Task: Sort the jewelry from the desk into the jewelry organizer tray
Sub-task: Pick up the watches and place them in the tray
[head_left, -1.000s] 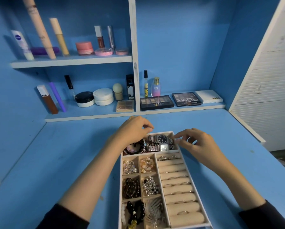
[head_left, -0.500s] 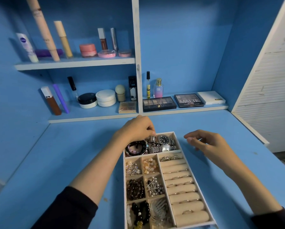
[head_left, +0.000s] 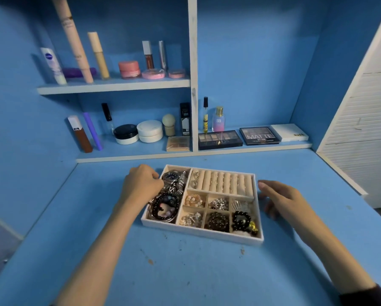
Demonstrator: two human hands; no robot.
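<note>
The beige jewelry organizer tray [head_left: 202, 234] lies crosswise on the blue desk [head_left: 185, 272]. Its left compartment holds silver watches [head_left: 171, 176] and dark bead bracelets [head_left: 164, 207]. Ring rolls [head_left: 224, 182] with a few rings fill the far right part, and small compartments in front hold earrings and a black bead bracelet [head_left: 241, 219]. My left hand [head_left: 140, 184] has its fingers curled at the tray's far left rim beside the watches. Just right of the tray, my right hand [head_left: 282, 197] is open with fingers spread and holds nothing.
Shelves at the back carry cosmetics: eyeshadow palettes [head_left: 220, 140], a perfume bottle [head_left: 218, 119], jars [head_left: 149, 131] and tubes. A white slatted panel [head_left: 362, 129] borders the desk on the right. Blue walls close in the left and back.
The tray has turned a quarter turn, from lengthwise to crosswise. My right hand came off its rim and moved out to the right. My left hand stayed at the watch end.
</note>
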